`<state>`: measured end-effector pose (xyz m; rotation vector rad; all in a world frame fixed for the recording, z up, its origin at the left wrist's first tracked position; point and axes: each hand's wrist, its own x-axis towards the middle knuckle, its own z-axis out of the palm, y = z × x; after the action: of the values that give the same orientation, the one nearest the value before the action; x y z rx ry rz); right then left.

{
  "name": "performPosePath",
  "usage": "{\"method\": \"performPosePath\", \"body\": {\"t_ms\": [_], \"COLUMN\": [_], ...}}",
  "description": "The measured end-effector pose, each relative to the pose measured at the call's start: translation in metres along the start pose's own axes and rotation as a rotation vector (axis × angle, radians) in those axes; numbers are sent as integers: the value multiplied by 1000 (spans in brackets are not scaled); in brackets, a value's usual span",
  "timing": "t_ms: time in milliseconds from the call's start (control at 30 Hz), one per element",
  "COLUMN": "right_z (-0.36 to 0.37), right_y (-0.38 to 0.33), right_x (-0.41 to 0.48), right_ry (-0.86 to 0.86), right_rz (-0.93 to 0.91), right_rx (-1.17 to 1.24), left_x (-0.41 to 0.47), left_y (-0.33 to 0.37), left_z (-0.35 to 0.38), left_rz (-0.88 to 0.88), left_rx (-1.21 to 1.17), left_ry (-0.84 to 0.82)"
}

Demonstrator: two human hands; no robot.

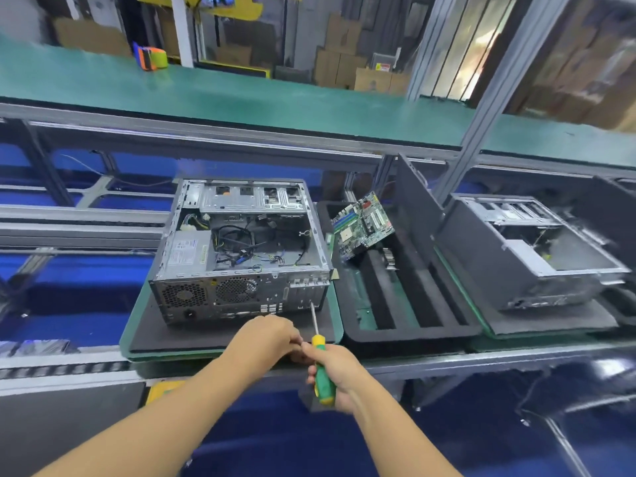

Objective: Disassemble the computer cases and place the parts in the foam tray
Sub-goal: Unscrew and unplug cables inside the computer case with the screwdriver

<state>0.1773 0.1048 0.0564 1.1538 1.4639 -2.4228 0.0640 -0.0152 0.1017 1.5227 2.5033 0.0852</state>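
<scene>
Gripping the screwdriver point(323, 375), the right hand point(340, 371) is hovering nearest, the left hand point(266, 339) curling beside it, contents untellable. At 12 o'clock the computer case point(241, 249) is lying open, likely heavy and sharp-edged; at 1 o'clock the fragile motherboard point(363, 225) is leaning in the foam tray point(406, 333), wanting an edge hold.

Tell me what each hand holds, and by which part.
The right hand grips the screwdriver by its green-and-yellow handle, shaft pointing toward the case. The left hand curls its fingers beside the handle's top; whether they hold anything cannot be told.
</scene>
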Motion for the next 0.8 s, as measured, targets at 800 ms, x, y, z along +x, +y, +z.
{"method": "performPosePath", "body": {"t_ms": [800], "right_z": [-114], "right_y": [-167], "right_x": [124], "right_ry": [662], "right_rz": [-173], "right_rx": [-209], "left_x": [141], "left_y": [-208], "left_z": [-98], "left_rz": [-14], "left_rx": [-228], "left_ry": [120]}}
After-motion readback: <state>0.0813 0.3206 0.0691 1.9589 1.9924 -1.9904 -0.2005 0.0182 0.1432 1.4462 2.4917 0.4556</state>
